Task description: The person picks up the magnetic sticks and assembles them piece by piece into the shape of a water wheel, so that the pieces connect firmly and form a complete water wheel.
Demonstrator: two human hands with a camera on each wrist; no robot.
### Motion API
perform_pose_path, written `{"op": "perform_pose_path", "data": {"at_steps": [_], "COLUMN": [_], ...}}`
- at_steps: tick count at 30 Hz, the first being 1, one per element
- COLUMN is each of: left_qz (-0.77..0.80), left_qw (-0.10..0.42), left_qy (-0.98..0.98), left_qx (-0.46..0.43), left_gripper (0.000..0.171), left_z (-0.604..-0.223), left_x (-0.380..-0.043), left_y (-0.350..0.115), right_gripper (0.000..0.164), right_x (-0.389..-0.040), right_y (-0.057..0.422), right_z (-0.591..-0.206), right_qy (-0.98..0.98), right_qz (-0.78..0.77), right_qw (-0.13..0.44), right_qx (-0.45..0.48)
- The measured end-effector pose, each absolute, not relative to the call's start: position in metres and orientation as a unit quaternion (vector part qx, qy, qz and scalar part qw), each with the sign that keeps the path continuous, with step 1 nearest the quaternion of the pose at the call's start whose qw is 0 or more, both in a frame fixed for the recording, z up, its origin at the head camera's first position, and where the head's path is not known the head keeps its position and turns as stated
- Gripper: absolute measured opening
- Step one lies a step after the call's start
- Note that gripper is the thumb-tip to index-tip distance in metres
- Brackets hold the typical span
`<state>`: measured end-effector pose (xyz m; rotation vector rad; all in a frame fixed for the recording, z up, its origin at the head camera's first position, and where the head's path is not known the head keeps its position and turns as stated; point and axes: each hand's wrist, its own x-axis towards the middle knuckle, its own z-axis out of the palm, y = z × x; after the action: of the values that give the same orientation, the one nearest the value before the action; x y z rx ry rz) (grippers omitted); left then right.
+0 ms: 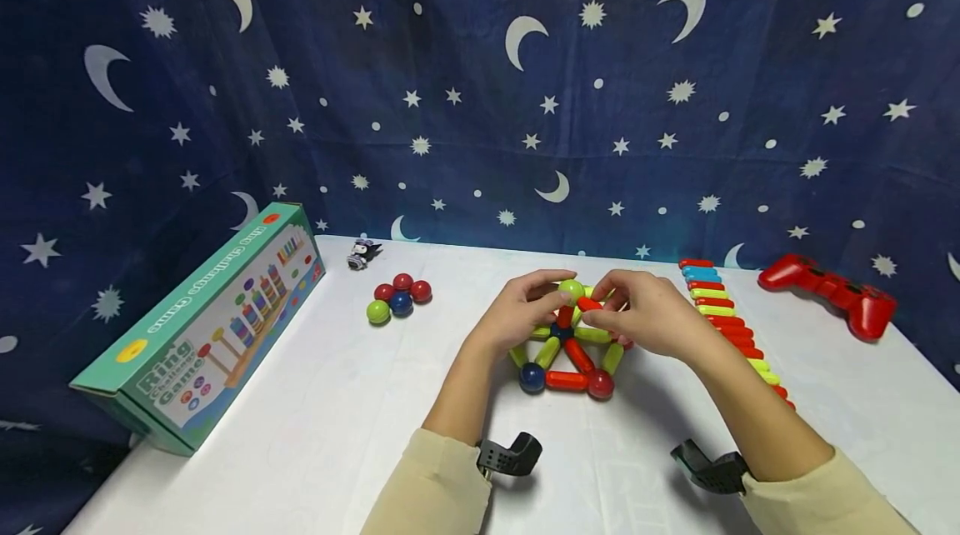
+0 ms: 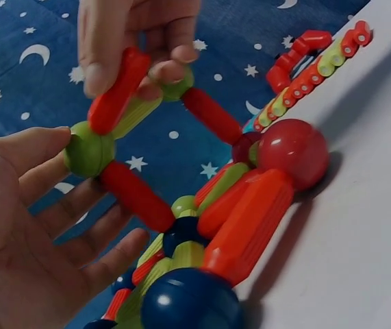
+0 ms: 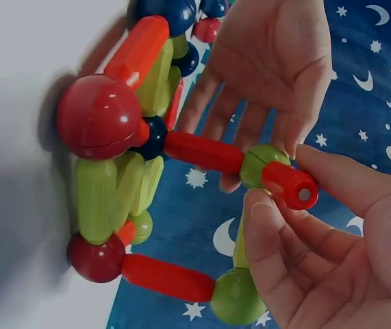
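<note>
A structure of magnetic rods and balls stands on the white table, with a dark blue ball and a red ball at its near side. On its top, a green ball sits on an upright red rod. My left hand pinches this green ball between thumb and forefinger, its other fingers spread below. With thumb and fingertips, my right hand holds another red rod, one end touching the green ball. A second green ball tops another upright red rod.
Loose balls lie left of the structure, near a small figurine. A green game box stands at far left. To the right are a row of rods and a red game controller. A starry curtain hangs behind.
</note>
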<state>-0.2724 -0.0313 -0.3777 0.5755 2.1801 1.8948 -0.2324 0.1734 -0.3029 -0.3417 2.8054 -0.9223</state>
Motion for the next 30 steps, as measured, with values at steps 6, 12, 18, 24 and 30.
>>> {"op": "perform_pose_path", "data": {"at_steps": [6,12,18,24,30], "left_qz": [0.659,0.603,0.609,0.602,0.613], "left_qw": [0.037,-0.019,0.026,0.033,0.040], "left_qy": [0.738,0.782,0.762,0.770,0.762], "left_qx": [0.144,0.156,0.219,0.207,0.206], "left_gripper": [0.035,0.031,0.036,0.033,0.033], "left_z": [-0.380,-0.385,-0.378,-0.376,-0.376], "left_x": [-0.280,-0.284,-0.277,-0.273,-0.273], "left_y": [-0.044,-0.044,-0.034,-0.031,-0.027], "right_gripper": [0.040,0.037,0.035,0.037,0.035], "right_x": [-0.228,-0.229,-0.229,-0.228,-0.220], "right_y": [0.174,0.170,0.169,0.172,0.200], "right_z": [-0.306,-0.309,-0.313,-0.312,-0.303], "right_qy": [0.940,0.939,0.938,0.939,0.938], "right_qz": [-0.314,-0.321,-0.327,-0.322,-0.317], "right_qw": [0.087,0.081,0.077,0.076,0.069], "right_qx": [-0.102,-0.092,-0.088,-0.097,-0.120]}}
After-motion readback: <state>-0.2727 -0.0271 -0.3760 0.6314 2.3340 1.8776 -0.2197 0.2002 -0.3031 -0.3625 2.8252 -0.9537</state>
